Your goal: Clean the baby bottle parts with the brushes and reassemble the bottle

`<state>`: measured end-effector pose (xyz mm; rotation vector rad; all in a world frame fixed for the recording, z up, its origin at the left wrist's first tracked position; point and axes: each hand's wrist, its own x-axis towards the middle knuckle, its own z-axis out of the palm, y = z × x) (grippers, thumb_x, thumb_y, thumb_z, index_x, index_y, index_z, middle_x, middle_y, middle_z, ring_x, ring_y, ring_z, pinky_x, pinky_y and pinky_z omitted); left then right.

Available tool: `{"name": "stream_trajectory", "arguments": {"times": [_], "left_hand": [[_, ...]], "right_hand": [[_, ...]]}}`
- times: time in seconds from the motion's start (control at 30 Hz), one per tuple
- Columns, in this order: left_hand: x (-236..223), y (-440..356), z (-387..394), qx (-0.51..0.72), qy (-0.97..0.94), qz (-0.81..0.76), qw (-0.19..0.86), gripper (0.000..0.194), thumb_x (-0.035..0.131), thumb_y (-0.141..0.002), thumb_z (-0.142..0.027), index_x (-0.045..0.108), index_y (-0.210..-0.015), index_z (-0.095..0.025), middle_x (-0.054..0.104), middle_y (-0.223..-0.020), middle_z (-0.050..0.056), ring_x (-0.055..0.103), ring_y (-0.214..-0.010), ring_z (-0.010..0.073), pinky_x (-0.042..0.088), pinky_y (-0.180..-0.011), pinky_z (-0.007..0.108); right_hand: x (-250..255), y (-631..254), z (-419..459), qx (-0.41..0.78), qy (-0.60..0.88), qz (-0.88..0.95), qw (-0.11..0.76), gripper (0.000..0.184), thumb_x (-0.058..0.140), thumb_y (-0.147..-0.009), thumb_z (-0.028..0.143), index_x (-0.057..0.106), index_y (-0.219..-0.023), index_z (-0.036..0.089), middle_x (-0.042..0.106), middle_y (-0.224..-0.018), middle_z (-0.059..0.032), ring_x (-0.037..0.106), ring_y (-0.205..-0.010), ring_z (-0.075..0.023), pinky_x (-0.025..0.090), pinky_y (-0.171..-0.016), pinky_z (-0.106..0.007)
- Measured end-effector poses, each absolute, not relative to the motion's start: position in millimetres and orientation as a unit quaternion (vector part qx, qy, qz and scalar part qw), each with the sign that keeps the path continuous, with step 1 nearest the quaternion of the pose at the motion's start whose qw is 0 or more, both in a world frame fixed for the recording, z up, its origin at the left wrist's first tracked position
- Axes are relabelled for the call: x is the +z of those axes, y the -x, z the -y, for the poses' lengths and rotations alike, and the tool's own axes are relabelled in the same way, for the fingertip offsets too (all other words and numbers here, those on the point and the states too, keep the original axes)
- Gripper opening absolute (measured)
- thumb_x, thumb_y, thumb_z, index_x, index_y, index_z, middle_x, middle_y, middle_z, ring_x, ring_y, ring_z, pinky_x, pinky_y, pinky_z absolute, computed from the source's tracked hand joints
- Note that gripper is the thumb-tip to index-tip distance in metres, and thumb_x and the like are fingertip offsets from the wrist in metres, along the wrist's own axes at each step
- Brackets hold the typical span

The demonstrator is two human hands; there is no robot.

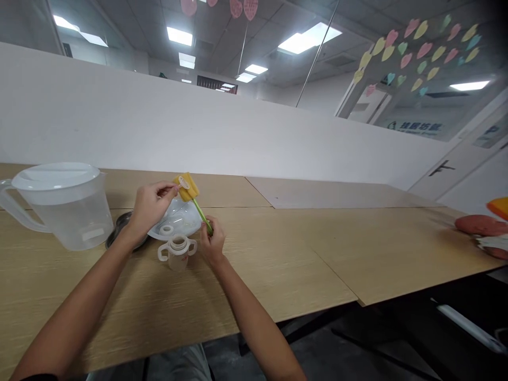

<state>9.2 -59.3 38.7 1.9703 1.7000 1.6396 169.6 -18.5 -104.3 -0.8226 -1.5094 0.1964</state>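
My left hand (153, 207) pinches a small white translucent disc-shaped part (183, 182) by a thin stem, holding it against a yellow sponge (186, 187). The sponge tops a green-handled bottle brush (202, 216), whose handle end sits in my right hand (212, 242). Just left of that hand stands a clear baby bottle with two white handles (177, 253), its top open. Behind the bottle lies a clear plastic dish or lid (180, 217) holding a white ring (166, 229).
A large clear plastic jug with a white lid (59, 206) stands at left on the wooden table (278, 254), beside a dark metal bowl (119, 230). Reddish objects (480, 225) and an orange item (499, 207) lie at the far right. A white partition runs behind.
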Motion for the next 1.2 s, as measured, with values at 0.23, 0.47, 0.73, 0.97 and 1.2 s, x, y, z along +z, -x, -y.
{"name": "stream_trajectory", "arguments": {"times": [0.23,0.47,0.73,0.97,1.2], "left_hand": [[41,-5,59,0.503,-0.639,-0.58,0.04,0.036,0.057,-0.077,-0.047,0.075,-0.088,-0.017,0.073,-0.076,0.004,0.062,-0.063,0.016,0.044,-0.057,0.024],[43,-9,64,0.483,-0.636,-0.601,-0.045,0.03,0.06,-0.075,-0.043,0.077,-0.084,-0.02,0.073,-0.074,0.003,0.063,-0.063,0.0166,0.047,-0.063,0.026],[41,2,60,0.477,-0.611,-0.621,-0.12,0.031,0.057,-0.078,-0.041,0.076,-0.089,-0.019,0.075,-0.081,0.005,0.066,-0.07,0.0186,0.047,-0.066,0.026],[49,4,67,0.452,-0.617,-0.641,-0.068,0.031,0.056,-0.076,-0.042,0.076,-0.085,-0.02,0.075,-0.08,0.005,0.067,-0.071,0.0194,0.048,-0.065,0.027],[52,4,69,0.41,-0.654,-0.635,0.035,0.029,0.057,-0.072,-0.043,0.076,-0.076,-0.021,0.073,-0.068,0.003,0.064,-0.062,0.0194,0.043,-0.055,0.026]], "right_hand": [[-103,-170,21,0.052,0.352,0.678,0.643,0.026,0.043,-0.092,0.033,0.061,-0.1,0.015,0.065,-0.076,-0.0025,0.056,-0.057,-0.0097,0.044,-0.055,-0.019],[-104,-169,21,0.028,0.366,0.694,0.619,0.028,0.042,-0.093,0.032,0.061,-0.101,0.015,0.064,-0.068,-0.0011,0.054,-0.049,-0.0092,0.041,-0.051,-0.019],[-104,-170,21,-0.03,0.343,0.715,0.608,0.027,0.041,-0.093,0.03,0.063,-0.097,0.015,0.055,-0.053,0.0035,0.045,-0.041,-0.0079,0.035,-0.046,-0.019],[-102,-169,23,-0.045,0.345,0.717,0.605,0.025,0.043,-0.092,0.028,0.063,-0.097,0.015,0.054,-0.05,0.0049,0.045,-0.041,-0.0074,0.036,-0.048,-0.018],[-100,-171,24,-0.047,0.348,0.718,0.601,0.026,0.043,-0.092,0.029,0.064,-0.097,0.015,0.054,-0.051,0.0044,0.047,-0.042,-0.0078,0.036,-0.049,-0.019]]}}
